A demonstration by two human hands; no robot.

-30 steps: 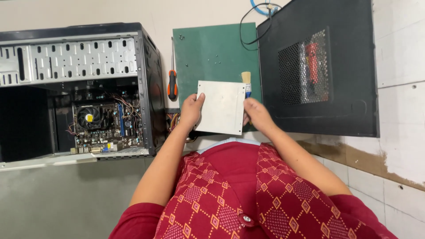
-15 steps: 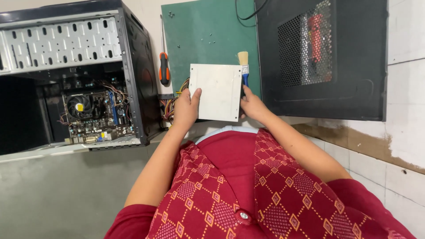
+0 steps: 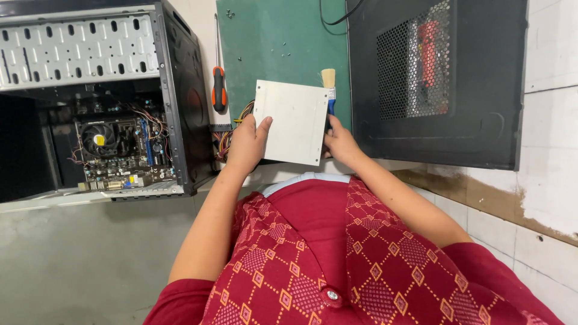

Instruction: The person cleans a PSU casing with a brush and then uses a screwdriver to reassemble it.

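Note:
I hold a flat grey metal box, a computer power supply, over the near edge of a green mat. My left hand grips its left side and my right hand grips its right side. A bundle of coloured cables trails from under the box toward an open black computer case at the left, whose motherboard and round fan show inside. My red patterned shirt fills the lower view.
An orange and black screwdriver lies at the mat's left edge. A small brush with a blue handle lies beside the box. A black case side panel with mesh stands at the right. Small screws dot the mat.
The view has shifted so everything sits higher and further left in the picture. Both hands stay on the grey box in the same grip.

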